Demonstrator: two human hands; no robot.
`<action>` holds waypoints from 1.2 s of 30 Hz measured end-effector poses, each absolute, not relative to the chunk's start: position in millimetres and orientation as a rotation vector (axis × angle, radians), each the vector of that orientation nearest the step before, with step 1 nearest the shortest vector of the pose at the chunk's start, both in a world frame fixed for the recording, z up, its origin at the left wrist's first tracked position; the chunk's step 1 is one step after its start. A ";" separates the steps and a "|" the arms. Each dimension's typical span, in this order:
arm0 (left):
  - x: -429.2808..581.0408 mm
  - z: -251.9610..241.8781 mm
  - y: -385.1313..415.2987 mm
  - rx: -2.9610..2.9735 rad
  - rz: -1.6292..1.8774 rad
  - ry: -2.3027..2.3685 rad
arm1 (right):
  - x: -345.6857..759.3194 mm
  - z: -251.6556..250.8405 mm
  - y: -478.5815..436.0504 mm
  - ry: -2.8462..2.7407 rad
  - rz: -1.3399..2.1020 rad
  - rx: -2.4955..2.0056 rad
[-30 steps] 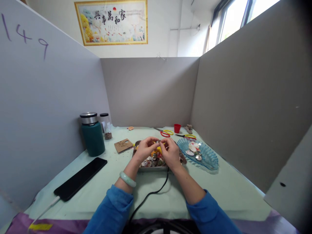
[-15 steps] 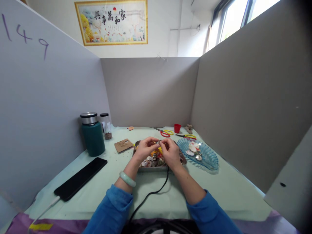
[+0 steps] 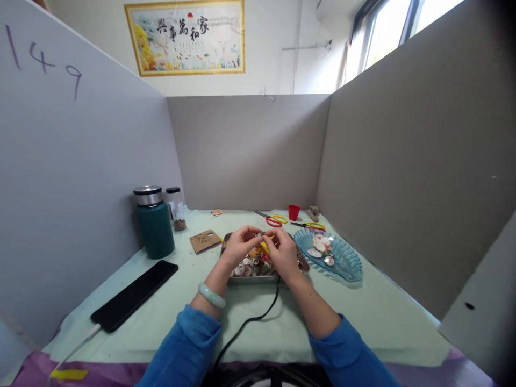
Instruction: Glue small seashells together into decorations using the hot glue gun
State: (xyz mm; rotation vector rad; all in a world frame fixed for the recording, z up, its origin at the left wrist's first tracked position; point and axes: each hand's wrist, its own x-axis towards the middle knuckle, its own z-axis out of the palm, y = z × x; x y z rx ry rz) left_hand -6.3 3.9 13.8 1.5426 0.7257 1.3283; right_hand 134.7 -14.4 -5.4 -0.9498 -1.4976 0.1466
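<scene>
My left hand [image 3: 241,246] and my right hand [image 3: 283,252] meet fingertip to fingertip above a metal tray [image 3: 253,280]. Between the pinched fingers of both is a small, pale, greyish piece [image 3: 260,235], too small to name. Under the hands, the tray holds a jumble of small mixed pieces [image 3: 255,263], white, brown, yellow and red; part of it is hidden by my hands. To the right of my right hand lies a blue ribbed, clear dish [image 3: 347,263] with several whitish and shiny pieces [image 3: 321,244] in it.
A green flask [image 3: 153,228], a clear jar [image 3: 176,209] and a black phone [image 3: 135,295] with a cable stand or lie left. A brown card [image 3: 205,241] is left of the tray. Behind are scissors [image 3: 274,221], more scissors [image 3: 310,226] and a red cup [image 3: 294,212]. Partitions enclose three sides.
Both hands stay over the tray, pinching the small piece, with only slight finger movement. The whole view has shifted by a few pixels.
</scene>
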 end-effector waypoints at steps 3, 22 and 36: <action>-7.4 16.9 1.1 1.475 1.342 0.681 | 134.1 -5.5 -14.4 -1.486 0.160 -0.933; -4.7 16.8 -0.4 1.482 1.383 0.665 | 132.3 1.6 -23.9 -1.555 0.181 -0.874; -4.9 16.7 0.7 1.408 1.385 0.668 | 132.7 1.8 -23.9 -1.561 0.175 -0.881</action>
